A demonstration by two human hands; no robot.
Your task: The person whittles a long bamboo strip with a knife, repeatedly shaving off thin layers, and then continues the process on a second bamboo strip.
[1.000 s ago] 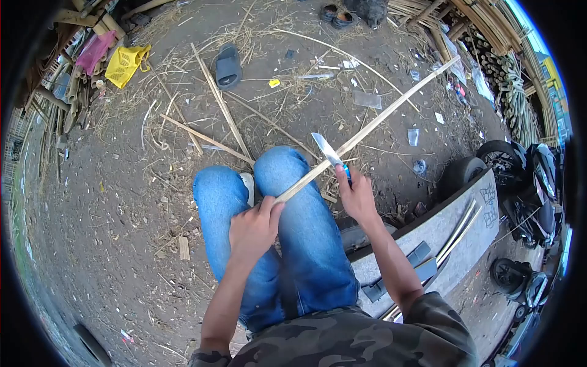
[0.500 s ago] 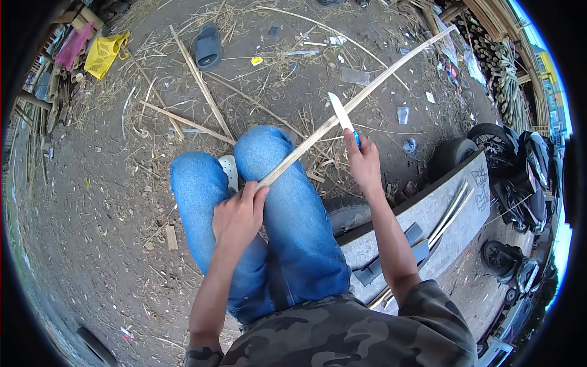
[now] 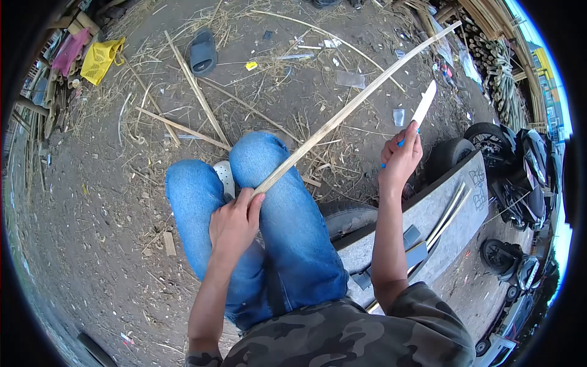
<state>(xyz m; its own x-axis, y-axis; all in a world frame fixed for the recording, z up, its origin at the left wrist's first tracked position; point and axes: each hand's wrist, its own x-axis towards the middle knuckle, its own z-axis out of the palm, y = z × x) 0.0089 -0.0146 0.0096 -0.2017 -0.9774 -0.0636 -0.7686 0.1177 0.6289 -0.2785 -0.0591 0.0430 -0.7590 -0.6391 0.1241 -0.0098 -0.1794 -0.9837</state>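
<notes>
Pinched between thumb and curled fingers, the near end of a long bamboo strip (image 3: 336, 121) sits in the left hand (image 3: 234, 220), which is closed over the left thigh of the blue jeans (image 3: 293, 226). From there the strip slants across the jeans' right knee and reaches well out ahead and to the right of them; whether it touches the denim cannot be told. Out to the right of the jeans, the right hand (image 3: 400, 160) wraps firmly round the blue handle of a knife (image 3: 424, 105), its pale blade angled forward and away from them, clear of the strip.

A white clog (image 3: 225, 179) with holes shows between the knees of the jeans. On the littered soil ahead of them lie a dark slide sandal (image 3: 202, 54) and scattered bamboo pieces (image 3: 194, 88), with a yellow bag (image 3: 103, 60) farther off to their left. One small wood chip (image 3: 169, 243) lies near their left side.

Just right of the jeans is a tyre (image 3: 348, 218), beside a grey board (image 3: 465, 183) bearing slim strips (image 3: 451, 214) and dark objects too covered to identify. Well right of the jeans stands a motorcycle (image 3: 520, 174).
</notes>
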